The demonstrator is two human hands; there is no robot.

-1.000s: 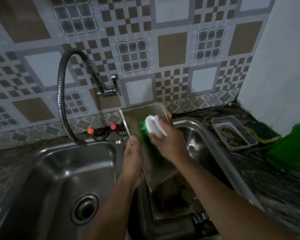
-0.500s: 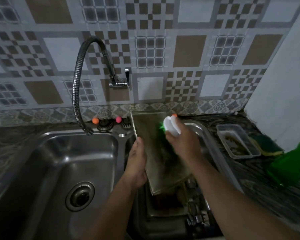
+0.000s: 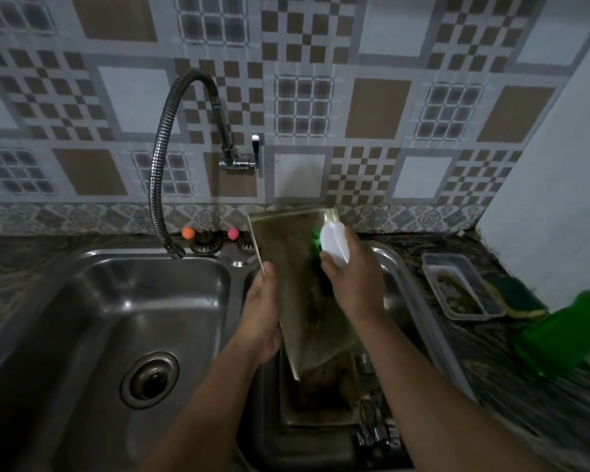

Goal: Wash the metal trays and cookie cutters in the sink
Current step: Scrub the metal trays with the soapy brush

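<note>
A stained rectangular metal tray (image 3: pixel 300 301) stands tilted on end in the right sink basin (image 3: pixel 394 301). My left hand (image 3: pixel 263 318) grips its left edge. My right hand (image 3: pixel 351 284) holds a white-handled scrub brush (image 3: pixel 334 243) with green bristles, pressed against the tray's upper right face. Below it, more metal trays (image 3: pixel 321 407) lie flat in the basin. Small shiny metal cookie cutters (image 3: pixel 372 424) sit beside them, partly hidden by my right forearm.
The left basin (image 3: pixel 123 318) holds only its drain (image 3: pixel 149 379). A flexible faucet hose (image 3: pixel 160 165) arcs over it. On the right counter sit a clear plastic tub (image 3: pixel 460 284), a green-and-yellow sponge (image 3: pixel 518 298) and a green bottle (image 3: pixel 566 335).
My right hand has slid the brush up the tray toward its top right corner. The head camera has tilted, so the whole scene sits lower in view.
</note>
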